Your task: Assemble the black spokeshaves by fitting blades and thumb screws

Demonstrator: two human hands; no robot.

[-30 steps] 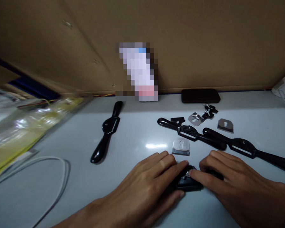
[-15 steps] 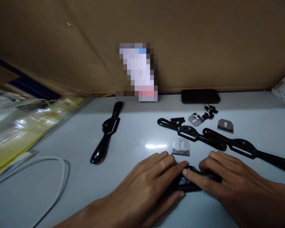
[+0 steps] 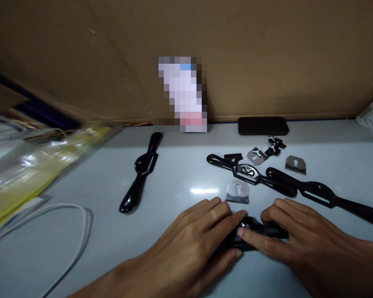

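On the table in front of me, a black spokeshave (image 3: pixel 251 225) lies between my hands. My left hand (image 3: pixel 195 238) is wrapped over its left end, with the thumb along the near side and the fingers hiding that handle. My right hand (image 3: pixel 304 238) grips the right handle, its index finger pressing on the middle of the body. A loose steel blade (image 3: pixel 237 192) with a keyhole slot lies just beyond my fingers. Two more spokeshave bodies, one in the middle (image 3: pixel 248 173) and one at the right (image 3: pixel 319 191), rest behind my right hand.
Another black spokeshave body (image 3: pixel 142 164) lies on the left. Further back are two slotted blades (image 3: pixel 296 164) (image 3: pixel 254 157), small black plates with thumbscrews (image 3: pixel 275 145) and a dark phone-like slab (image 3: pixel 263 126). Plastic bags (image 3: pixel 56 165) and a white cable (image 3: pixel 83 219) occupy the left side.
My right index fingertip has slid slightly toward me on the spokeshave body, showing more of a shiny spot above it. Both hands otherwise stay in place.
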